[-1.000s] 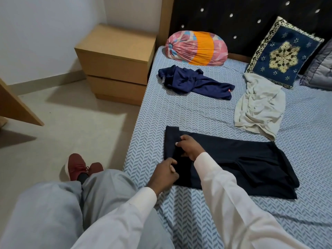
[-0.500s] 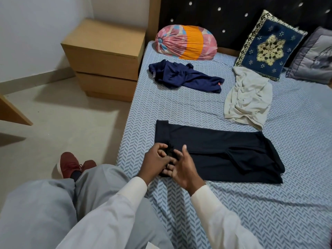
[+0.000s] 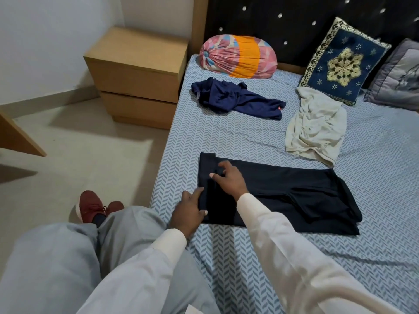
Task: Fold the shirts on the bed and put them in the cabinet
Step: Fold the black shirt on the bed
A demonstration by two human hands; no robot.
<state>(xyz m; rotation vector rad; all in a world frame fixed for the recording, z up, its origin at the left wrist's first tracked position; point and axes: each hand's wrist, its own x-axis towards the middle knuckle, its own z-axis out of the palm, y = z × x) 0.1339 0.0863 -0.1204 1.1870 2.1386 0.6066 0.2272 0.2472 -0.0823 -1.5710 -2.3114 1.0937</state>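
Note:
A black shirt [image 3: 290,196], folded into a long strip, lies flat across the near part of the bed [image 3: 226,137]. My right hand [image 3: 229,179] rests on its left end with fingers spread. My left hand [image 3: 189,211] lies at the shirt's near left corner, with its thumb on the fabric and its index finger stretched along the left edge. A crumpled navy shirt [image 3: 235,98] lies farther up the bed. To its right, a crumpled cream shirt [image 3: 315,130] lies below the cushion. A wooden two-drawer cabinet [image 3: 138,71] stands beside the bed's head.
A pink and orange bolster [image 3: 240,56], an embroidered blue cushion [image 3: 342,64] and a grey pillow [image 3: 399,78] lean on the dark headboard. My knees and red shoes [image 3: 90,206] are at the bed's left side. A wooden board edge [image 3: 18,137] juts in at the far left.
Both hands were bunched together gripping the shirt's near left edge. They have since parted: the right moved up onto the shirt with fingers spread, and the left stayed at the corner.

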